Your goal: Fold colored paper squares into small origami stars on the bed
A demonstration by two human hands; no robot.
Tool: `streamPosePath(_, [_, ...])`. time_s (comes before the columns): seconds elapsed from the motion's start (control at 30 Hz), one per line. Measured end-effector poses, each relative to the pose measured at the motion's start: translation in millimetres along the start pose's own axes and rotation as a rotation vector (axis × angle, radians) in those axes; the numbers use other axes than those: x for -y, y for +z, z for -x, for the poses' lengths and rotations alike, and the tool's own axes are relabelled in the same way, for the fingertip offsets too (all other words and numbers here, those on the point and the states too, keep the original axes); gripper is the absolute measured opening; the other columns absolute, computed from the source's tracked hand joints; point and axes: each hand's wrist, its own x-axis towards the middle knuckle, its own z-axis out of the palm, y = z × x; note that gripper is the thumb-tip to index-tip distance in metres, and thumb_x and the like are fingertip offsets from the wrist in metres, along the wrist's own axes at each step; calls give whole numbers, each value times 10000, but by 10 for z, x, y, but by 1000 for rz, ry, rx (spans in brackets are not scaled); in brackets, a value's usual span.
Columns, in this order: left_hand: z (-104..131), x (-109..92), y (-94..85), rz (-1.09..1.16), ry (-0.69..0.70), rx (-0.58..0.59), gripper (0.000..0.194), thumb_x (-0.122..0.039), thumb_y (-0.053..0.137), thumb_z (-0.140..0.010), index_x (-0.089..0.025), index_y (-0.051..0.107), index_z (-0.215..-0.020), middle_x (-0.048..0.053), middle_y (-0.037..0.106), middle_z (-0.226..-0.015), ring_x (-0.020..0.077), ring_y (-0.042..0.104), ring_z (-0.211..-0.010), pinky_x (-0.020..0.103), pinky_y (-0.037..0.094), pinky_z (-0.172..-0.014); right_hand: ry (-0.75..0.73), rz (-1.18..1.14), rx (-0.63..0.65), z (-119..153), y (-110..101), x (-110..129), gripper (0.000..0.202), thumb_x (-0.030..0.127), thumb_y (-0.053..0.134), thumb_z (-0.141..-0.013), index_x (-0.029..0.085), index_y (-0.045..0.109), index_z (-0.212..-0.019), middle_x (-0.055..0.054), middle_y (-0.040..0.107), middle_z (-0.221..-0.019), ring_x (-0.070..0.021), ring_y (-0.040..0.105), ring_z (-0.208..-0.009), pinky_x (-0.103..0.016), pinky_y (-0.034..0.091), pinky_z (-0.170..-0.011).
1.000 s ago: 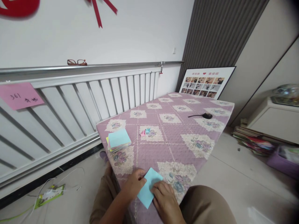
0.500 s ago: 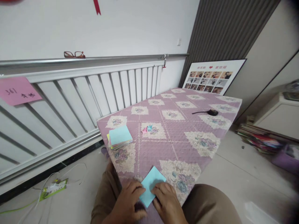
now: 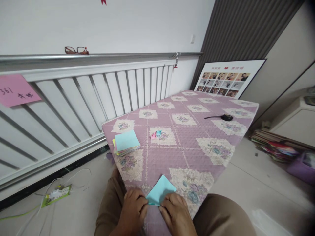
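A light blue square of paper (image 3: 161, 190) lies at the near end of the cloth-covered table (image 3: 182, 144), its near corner folded up so the near edge is straight. My left hand (image 3: 134, 208) pinches the left end of that edge. At the right end, my right hand (image 3: 176, 209) grips the paper with thumb and fingers pressed together. Farther left sits a stack of coloured paper squares (image 3: 127, 142), light blue on top. Small pink and blue folded paper pieces (image 3: 156, 134) rest near the table's middle.
A black object with a thin tail (image 3: 226, 117) lies on the table's far right. White radiator (image 3: 118, 91) runs along the left side, with glasses (image 3: 76, 50) on the pipe above. A framed photo board (image 3: 225, 78) leans behind the table. A power strip (image 3: 56, 195) is on the floor.
The paper's near corner has been folded upward, and my left hand has closed at the paper's left edge. The view has shifted slightly.
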Motion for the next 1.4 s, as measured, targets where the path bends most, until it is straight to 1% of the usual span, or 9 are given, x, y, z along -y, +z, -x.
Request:
streamPosePath(0.13, [-60,-44,-61,-12,-117,17,118,-161,575,-789,-205,640,-700,17,608,-835,192,531,-839,370,365,-813,56,47,1,-15,32,0,112,242,630,-822,256,587,-720,10,583,-779,-189,539,-789,-330,353,-745])
streamPosePath(0.23, [-108,-79,-95,-32,-196,42,123,-191,572,-793,-205,631,-686,16,610,-832,196,539,-842,368,364,-813,70,106,-27,-26,46,2,147,276,620,-834,246,566,-701,6,570,-747,-190,538,-765,-327,345,-723])
streamPosePath(0.4, [-139,-99,-105,-62,-252,78,156,-246,549,-828,-205,617,-693,20,613,-848,203,542,-861,373,347,-817,92,175,-84,-54,64,17,195,301,614,-839,238,552,-664,-3,575,-717,-197,536,-742,-329,328,-700])
streamPosePath(0.7, [-160,-82,-85,-113,-285,118,170,-269,537,-842,-197,606,-704,26,599,-858,214,527,-886,362,324,-794,157,207,-44,-126,92,16,191,264,686,-785,230,566,-641,2,586,-693,-201,547,-717,-331,306,-685])
streamPosePath(1.2, [-213,-123,-127,-187,-332,167,158,-275,546,-820,-192,591,-693,25,592,-843,211,511,-880,341,310,-776,169,268,-34,-197,48,62,217,283,703,-763,235,568,-601,3,613,-668,-189,566,-673,-325,315,-653])
streamPosePath(1.33, [-198,-123,-129,-193,-327,159,104,-244,543,-821,-199,604,-750,24,598,-864,216,511,-895,345,321,-788,195,268,-11,-214,44,65,220,294,698,-770,235,572,-600,-1,614,-671,-198,569,-688,-329,316,-657])
streamPosePath(1.4, [-188,-120,-125,-193,-292,142,83,-210,538,-830,-209,621,-822,24,609,-913,220,512,-922,356,327,-817,202,256,1,-216,40,67,221,294,695,-772,233,569,-601,-1,613,-673,-200,570,-691,-328,315,-655])
